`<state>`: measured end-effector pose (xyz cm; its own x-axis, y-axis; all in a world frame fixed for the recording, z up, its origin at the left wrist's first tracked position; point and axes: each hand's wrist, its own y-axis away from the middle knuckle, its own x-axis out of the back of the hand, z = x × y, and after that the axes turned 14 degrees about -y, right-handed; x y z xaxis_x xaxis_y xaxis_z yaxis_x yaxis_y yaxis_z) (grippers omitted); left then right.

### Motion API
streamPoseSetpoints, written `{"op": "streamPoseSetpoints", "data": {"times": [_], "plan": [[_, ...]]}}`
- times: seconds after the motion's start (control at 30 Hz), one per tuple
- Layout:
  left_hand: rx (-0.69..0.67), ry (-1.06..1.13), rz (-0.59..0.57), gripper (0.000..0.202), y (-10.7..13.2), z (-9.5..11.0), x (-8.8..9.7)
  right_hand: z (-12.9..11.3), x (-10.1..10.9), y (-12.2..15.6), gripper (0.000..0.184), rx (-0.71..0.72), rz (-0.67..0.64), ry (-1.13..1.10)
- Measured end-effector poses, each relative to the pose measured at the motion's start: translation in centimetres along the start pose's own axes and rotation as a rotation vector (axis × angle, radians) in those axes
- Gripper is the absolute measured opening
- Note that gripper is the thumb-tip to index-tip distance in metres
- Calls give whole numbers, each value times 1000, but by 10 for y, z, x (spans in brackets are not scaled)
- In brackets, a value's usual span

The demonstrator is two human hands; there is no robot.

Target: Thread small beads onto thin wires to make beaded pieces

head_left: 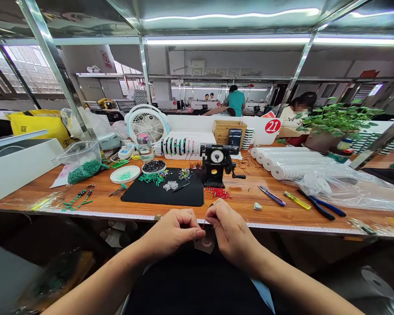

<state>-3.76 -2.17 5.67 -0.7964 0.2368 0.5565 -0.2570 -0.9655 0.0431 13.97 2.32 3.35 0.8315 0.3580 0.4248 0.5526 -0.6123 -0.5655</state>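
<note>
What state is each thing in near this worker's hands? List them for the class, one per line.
Right hand: pinching a thin red wire
Left hand: fingers closed beside the wire
Pliers: handles spread apart, lying on the bench
Round dish of black beads: full

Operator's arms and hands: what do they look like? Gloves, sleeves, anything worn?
The left hand and right hand are bare, with no gloves or visible rings. The left forearm and right forearm show no sleeves, watch or markings. Below them is black clothing with a pale blue fabric edge.
</note>
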Motion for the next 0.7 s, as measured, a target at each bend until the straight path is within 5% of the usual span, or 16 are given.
{"op": "streamPoseSetpoints", "data": {"times": [0.1,0.23,0.7], "plan": [[55,103,23,22,5,1,1,-4,5,-2,13,-154,30,-156],[72,-55,130,24,12,2,1,-7,9,0,21,-431,-89,-492],[12,-308,191,22,16,2,-5,0,-3,5,19,-621,-117,-737]]}}
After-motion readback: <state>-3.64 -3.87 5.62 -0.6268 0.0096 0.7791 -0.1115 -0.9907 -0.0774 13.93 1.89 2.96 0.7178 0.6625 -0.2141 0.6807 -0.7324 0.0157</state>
